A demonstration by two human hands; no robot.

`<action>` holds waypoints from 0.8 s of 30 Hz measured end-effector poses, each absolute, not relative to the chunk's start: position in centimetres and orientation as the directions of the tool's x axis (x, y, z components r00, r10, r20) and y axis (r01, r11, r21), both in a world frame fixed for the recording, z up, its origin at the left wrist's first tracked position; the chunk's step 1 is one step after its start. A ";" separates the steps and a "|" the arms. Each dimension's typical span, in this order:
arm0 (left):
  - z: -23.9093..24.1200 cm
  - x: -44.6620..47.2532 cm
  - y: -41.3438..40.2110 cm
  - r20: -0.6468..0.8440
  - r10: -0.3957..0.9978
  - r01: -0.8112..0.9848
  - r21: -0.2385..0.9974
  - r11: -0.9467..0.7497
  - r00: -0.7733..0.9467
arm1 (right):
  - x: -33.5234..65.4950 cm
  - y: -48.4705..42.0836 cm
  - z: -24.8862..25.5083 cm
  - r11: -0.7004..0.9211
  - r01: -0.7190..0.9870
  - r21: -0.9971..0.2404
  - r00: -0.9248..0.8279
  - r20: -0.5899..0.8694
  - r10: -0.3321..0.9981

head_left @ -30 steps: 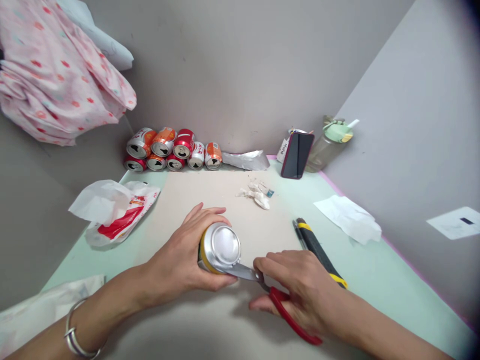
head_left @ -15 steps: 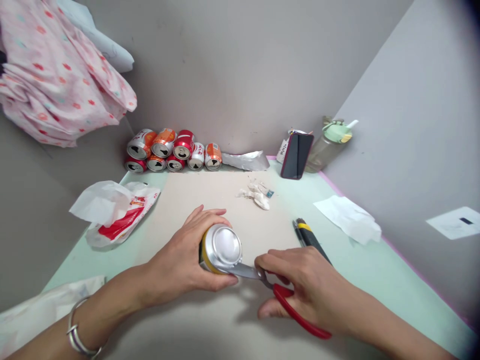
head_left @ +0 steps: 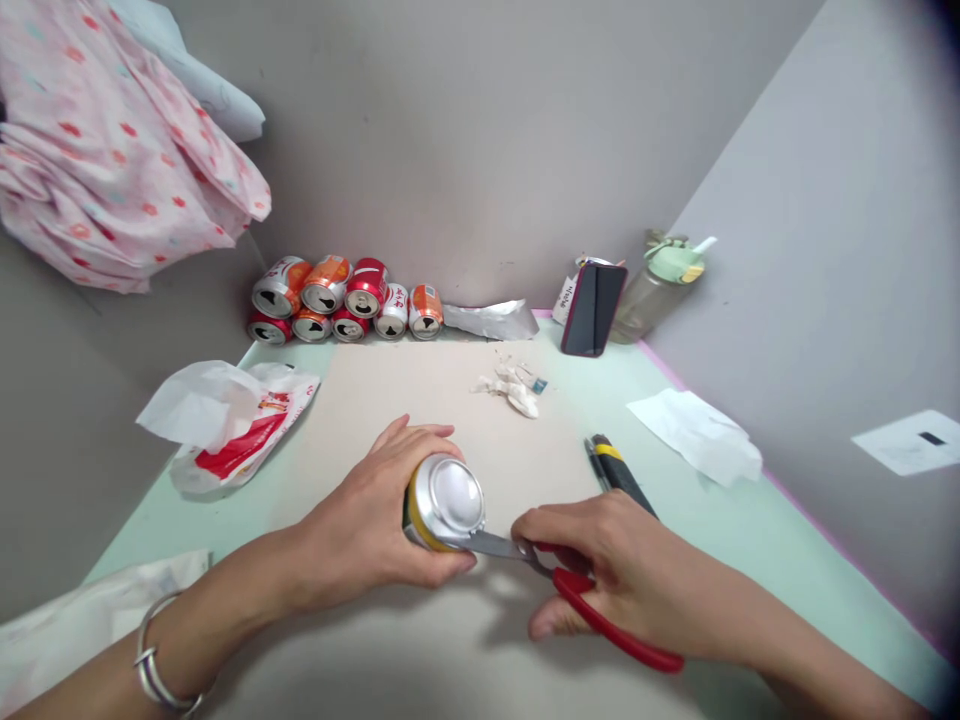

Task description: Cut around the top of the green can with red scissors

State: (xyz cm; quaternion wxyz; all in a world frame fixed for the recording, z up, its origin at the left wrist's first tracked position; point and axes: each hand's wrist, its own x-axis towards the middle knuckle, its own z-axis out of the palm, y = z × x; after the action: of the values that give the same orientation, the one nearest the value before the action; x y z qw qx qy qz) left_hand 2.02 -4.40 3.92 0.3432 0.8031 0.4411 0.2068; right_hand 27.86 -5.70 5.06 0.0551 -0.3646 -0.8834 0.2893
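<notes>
My left hand point(head_left: 390, 505) is wrapped round a drink can point(head_left: 454, 495) with a yellow side, its silver bottom facing up toward me. In my right hand point(head_left: 607, 560) is a pair of scissors point(head_left: 622, 630) with red handles, its handles spread apart. The scissors' blades point left and meet the can just below its rim, on the right side; their tips are hidden there. A black and yellow utility knife point(head_left: 619, 470) lies just beyond my right hand.
Several empty cans point(head_left: 367, 288) are stacked along the back wall beside a curved metal sheet point(head_left: 491, 320). Crumpled scraps point(head_left: 517, 395) lie mid-table. A phone point(head_left: 595, 310), bottle point(head_left: 656, 290) and white paper point(head_left: 701, 435) are at right; a tissue pack point(head_left: 247, 440) is at left.
The can has turned and shifted slightly in my left hand. My right thumb and the lower red handle have swung a little right, so the scissors' handles look wider apart.
</notes>
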 end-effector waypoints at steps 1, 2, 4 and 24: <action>3.9 2.1 -4.4 0.047 0.853 0.569 0.726 -0.386 0.519 | 27.9 -5.6 5.2 0.559 0.613 -0.558 -0.728 -0.124 0.675; 3.9 2.1 -4.4 0.055 0.861 0.572 0.726 -0.383 0.506 | 27.9 -5.5 5.3 0.551 0.614 -0.565 -0.724 -0.126 0.678; 3.9 2.2 -4.5 0.030 0.875 0.576 0.741 -0.344 0.483 | 27.9 -5.5 5.3 0.536 0.616 -0.577 -0.715 -0.124 0.688; 3.9 0.2 -3.1 -0.060 0.940 0.274 0.961 -0.036 0.334 | 29.4 -4.8 4.5 0.488 0.757 -0.435 -0.502 0.091 0.860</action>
State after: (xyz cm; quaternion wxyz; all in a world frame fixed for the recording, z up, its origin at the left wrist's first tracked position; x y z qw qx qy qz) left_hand 0.17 -3.14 3.85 0.5070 0.6404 0.4741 0.3286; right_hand 29.36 -4.80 4.54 0.1499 -0.4759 -0.8493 0.1721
